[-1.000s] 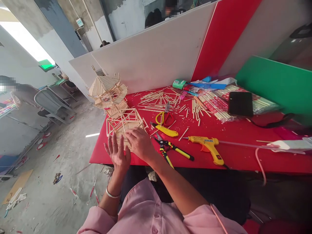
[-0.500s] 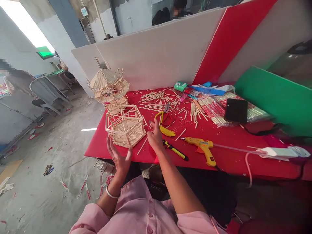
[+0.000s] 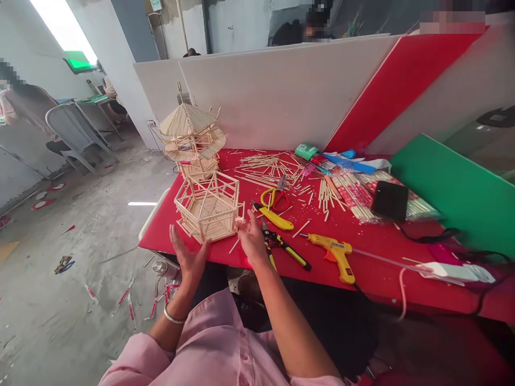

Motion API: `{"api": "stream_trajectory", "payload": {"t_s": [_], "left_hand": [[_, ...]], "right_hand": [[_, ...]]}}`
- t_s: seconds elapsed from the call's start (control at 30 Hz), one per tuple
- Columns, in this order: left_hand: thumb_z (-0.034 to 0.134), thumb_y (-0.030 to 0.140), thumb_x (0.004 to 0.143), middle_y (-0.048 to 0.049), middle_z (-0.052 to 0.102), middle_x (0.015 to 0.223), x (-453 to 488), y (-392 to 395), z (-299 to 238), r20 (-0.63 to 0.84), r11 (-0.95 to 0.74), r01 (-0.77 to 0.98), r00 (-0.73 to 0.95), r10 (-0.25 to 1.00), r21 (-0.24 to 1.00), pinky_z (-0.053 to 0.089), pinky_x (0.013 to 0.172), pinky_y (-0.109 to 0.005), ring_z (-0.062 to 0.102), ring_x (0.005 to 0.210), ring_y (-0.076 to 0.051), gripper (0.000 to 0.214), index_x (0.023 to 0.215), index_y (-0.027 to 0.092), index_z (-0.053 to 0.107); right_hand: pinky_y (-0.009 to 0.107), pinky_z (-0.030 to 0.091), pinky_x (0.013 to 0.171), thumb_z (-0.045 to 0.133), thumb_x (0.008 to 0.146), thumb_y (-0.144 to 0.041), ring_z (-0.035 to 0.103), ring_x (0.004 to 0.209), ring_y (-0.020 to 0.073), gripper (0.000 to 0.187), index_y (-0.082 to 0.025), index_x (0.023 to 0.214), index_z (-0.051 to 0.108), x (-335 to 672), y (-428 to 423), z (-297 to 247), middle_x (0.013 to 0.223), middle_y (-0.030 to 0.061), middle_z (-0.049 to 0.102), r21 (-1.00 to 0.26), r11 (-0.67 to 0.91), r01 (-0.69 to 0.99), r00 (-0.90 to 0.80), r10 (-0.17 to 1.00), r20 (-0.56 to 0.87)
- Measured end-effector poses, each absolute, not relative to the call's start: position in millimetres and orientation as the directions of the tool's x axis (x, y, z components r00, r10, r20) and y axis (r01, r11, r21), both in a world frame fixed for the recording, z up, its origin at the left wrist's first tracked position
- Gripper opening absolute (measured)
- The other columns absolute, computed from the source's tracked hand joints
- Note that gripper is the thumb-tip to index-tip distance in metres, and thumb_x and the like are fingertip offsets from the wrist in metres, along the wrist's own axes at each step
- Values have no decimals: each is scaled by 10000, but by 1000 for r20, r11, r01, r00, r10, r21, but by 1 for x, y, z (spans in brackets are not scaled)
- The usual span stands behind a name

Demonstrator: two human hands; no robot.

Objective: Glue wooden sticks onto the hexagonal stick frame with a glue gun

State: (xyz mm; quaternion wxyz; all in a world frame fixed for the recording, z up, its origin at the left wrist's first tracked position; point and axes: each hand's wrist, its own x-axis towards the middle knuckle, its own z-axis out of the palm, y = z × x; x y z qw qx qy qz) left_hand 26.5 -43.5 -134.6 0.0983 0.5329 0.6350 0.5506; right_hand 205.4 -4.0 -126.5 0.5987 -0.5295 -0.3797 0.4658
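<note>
A six-sided frame of thin wooden sticks (image 3: 207, 217), with a stick floor and open railings, sits near the table's front left edge. My left hand (image 3: 191, 257) is open in front of it, fingers raised and thumb apart, close to its near corner. My right hand (image 3: 252, 238) is at the frame's right side, thumb and fingers pinched on a small piece of joined sticks (image 3: 240, 219). Whether that piece touches the frame I cannot tell. Behind stands a tiered stick pavilion (image 3: 187, 120) with a pointed roof.
Right of my hand lie a yellow utility knife (image 3: 277, 219), red-and-yellow pliers (image 3: 275, 198), black-and-yellow cutters (image 3: 287, 249) and a yellow glue gun (image 3: 336, 252). Loose sticks (image 3: 261, 167), packaged sticks (image 3: 356, 195) and a black box (image 3: 389, 200) lie farther back. A white panel (image 3: 261, 96) borders the table.
My right hand has moved left and slightly down, bringing the small stick piece to the frame's right side. My left hand has shifted slightly left and stays open. The camera view has shifted.
</note>
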Motion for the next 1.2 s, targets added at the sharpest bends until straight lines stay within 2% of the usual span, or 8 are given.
{"api": "stream_trajectory", "payload": {"t_s": [0.23, 0.37, 0.47, 0.53, 0.7, 0.83, 1.03, 1.2], "left_hand": [[718, 423, 827, -172, 248, 1638, 5, -48, -134, 435, -166, 510, -470, 768, 844, 260, 1237, -473, 260, 1525, -289, 941, 1576, 224, 185], [691, 405, 845, -188, 395, 1544, 2, -52, -132, 492, -167, 575, -472, 732, 801, 402, 1149, -455, 389, 1450, -282, 785, 1511, 192, 335], [642, 334, 893, -95, 682, 1074, 4, -58, -126, 616, -227, 689, -389, 685, 688, 538, 919, -369, 644, 1048, -216, 274, 1122, 185, 653], [597, 255, 923, -10, 650, 750, 11, -64, -120, 688, -349, 733, -219, 692, 584, 525, 727, -273, 620, 711, -143, 107, 886, 195, 677], [530, 230, 961, -36, 670, 831, 60, -66, -102, 550, -553, 751, 309, 776, 360, 429, 569, -217, 624, 683, -129, 165, 937, 216, 693], [442, 163, 956, -98, 635, 878, 93, -55, -100, 284, -423, 870, 351, 892, 254, 393, 496, -271, 602, 653, -175, 244, 830, 172, 651], [407, 37, 898, -143, 649, 915, 94, -61, -105, 229, -365, 922, 331, 915, 128, 367, 515, -283, 623, 674, -199, 236, 892, 137, 621], [446, 105, 922, -54, 637, 748, 74, -77, -93, 194, -286, 923, 241, 951, 256, 336, 502, -267, 605, 606, -185, 166, 846, 183, 572]], "right_hand": [[426, 500, 1083, 531, 653, -121, 586, 1303, 225, 846, -230, 1485, 431, 144, -58, -130, 1437, 122, 580, -938, 36, -345, 219, 975, -43], [366, 585, 957, 481, 710, -78, 653, 1220, 223, 679, -181, 1374, 582, 147, -78, -114, 1350, 139, 651, -995, 94, -24, 37, 995, 93], [322, 604, 882, 486, 815, -105, 731, 1033, 201, 413, -221, 1114, 746, 179, -83, -95, 1137, 86, 759, -924, 216, 316, -92, 976, 197], [324, 602, 851, 508, 879, -156, 747, 929, 200, 326, -239, 1070, 758, 206, -82, -85, 1043, 70, 781, -828, 230, 512, -52, 970, 237], [348, 588, 843, 516, 930, -237, 741, 904, 228, 268, -210, 1048, 755, 253, -79, -71, 1014, 95, 778, -699, 186, 691, 80, 941, 330], [319, 590, 788, 509, 944, -257, 741, 879, 218, 271, -196, 1051, 751, 260, -88, -68, 995, 100, 775, -693, 203, 692, 67, 937, 342], [291, 593, 806, 524, 960, -260, 733, 909, 190, 239, -219, 1040, 745, 258, -96, -69, 996, 72, 770, -751, 249, 612, 32, 941, 338], [334, 579, 834, 524, 977, -300, 707, 940, 211, 273, -218, 1141, 727, 254, -91, -68, 1039, 100, 722, -633, 284, 720, 36, 896, 443]]}}
